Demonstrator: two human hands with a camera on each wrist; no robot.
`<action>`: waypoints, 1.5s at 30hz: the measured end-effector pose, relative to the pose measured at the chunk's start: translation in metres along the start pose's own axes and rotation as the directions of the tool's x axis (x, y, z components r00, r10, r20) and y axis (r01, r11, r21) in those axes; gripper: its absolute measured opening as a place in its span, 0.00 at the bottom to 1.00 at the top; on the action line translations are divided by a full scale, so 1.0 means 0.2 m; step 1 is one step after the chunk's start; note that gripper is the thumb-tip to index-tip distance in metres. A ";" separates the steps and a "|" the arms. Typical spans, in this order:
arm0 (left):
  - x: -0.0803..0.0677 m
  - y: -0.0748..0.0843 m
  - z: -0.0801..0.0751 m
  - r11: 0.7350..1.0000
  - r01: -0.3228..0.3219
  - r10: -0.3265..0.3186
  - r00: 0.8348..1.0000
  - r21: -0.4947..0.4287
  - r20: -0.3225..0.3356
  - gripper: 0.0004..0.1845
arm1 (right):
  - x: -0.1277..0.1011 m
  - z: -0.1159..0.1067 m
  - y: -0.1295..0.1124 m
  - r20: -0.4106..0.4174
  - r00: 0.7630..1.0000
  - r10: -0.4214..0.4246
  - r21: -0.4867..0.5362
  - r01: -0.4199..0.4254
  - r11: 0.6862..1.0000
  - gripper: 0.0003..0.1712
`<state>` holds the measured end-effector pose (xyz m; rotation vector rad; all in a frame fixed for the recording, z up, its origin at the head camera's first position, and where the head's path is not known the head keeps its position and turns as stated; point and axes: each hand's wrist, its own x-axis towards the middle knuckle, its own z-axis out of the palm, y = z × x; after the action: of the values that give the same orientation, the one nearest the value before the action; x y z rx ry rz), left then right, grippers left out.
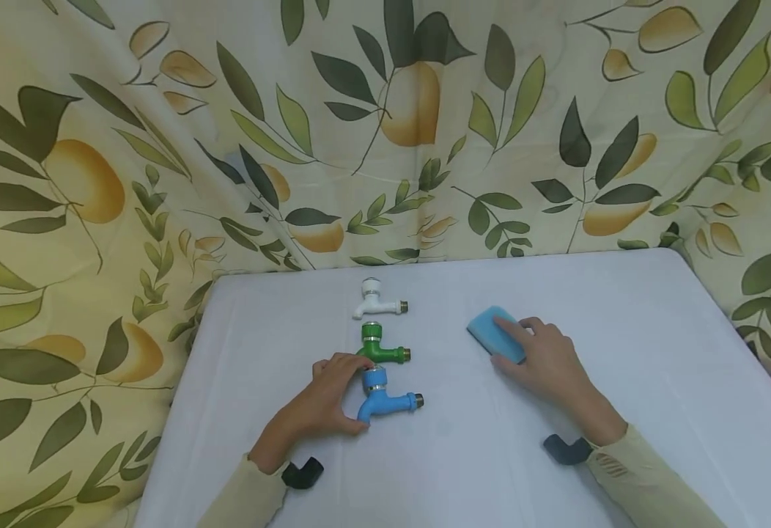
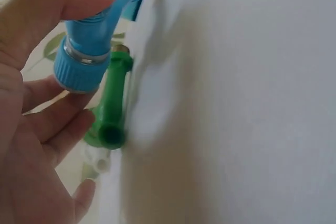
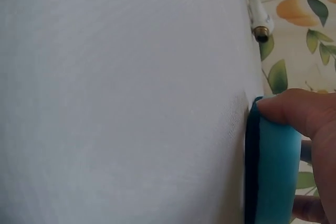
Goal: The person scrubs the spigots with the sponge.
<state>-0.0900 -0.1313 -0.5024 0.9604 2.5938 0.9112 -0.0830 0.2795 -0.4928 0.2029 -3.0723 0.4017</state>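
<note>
My left hand (image 1: 322,400) pinches a blue plastic tap (image 1: 388,403), thumb at its spout side and fingers by its ridged cap. In the left wrist view the thumb lies across the blue tap (image 2: 86,38) and fingertips touch the cap. Just behind it on the table is a green tap (image 1: 382,354), and farther back a white tap (image 1: 379,304). On the right, my right hand (image 1: 547,359) grips a light blue sponge (image 1: 491,330) with a dark underside. The right wrist view shows the thumb on the near edge of the sponge (image 3: 278,171), which rests against the cloth.
A white cloth covers the table (image 1: 451,469). Behind and beside it hangs a curtain (image 1: 399,176) printed with leaves and fruit. Dark wrist cameras (image 1: 303,473) sit at both sleeves.
</note>
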 end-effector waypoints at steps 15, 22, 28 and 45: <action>-0.01 0.01 -0.07 0.998 -0.013 0.006 0.994 -0.067 -0.106 0.49 | 0.07 -0.07 -0.09 -0.002 1.000 -0.014 0.044 0.014 0.999 0.39; 0.07 0.03 -0.11 0.993 -0.043 0.032 0.994 -0.113 -0.104 0.49 | -0.01 -0.09 -0.07 -0.155 0.988 -0.015 0.087 0.029 0.996 0.38; 0.10 0.01 -0.12 0.989 -0.084 0.069 0.990 -0.119 -0.125 0.50 | -0.02 -0.12 -0.09 -0.227 0.973 -0.046 0.101 0.071 0.992 0.38; 0.13 0.02 -0.14 0.991 -0.102 0.089 0.985 -0.081 -0.146 0.50 | -0.03 -0.16 -0.16 -0.266 0.962 -0.052 0.134 0.091 0.987 0.38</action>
<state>-0.1204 -0.1256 -0.4779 1.0389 2.6164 1.1493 -0.0730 0.2577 -0.4545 0.2430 -2.7692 0.5962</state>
